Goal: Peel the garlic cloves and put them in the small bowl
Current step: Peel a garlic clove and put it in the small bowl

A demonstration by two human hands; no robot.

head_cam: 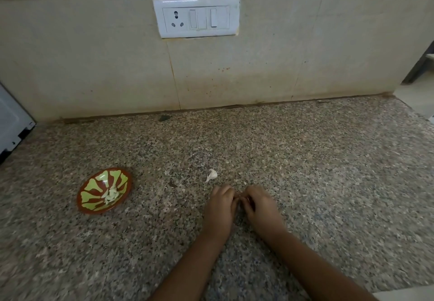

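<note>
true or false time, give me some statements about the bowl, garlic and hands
The left hand and right hand are close together above the counter. True.
The bowl holds peeled garlic. True.
The bowl lies right of the hands. False: it lies to their left.
The left hand touches the bowl. False: it is well apart from it.
A loose clove lies just beyond the hands. True.

Dim, even indoor light, faint glare on the switch plate (pixel 196 17), soft blur and wide-angle bending at edges.
</note>
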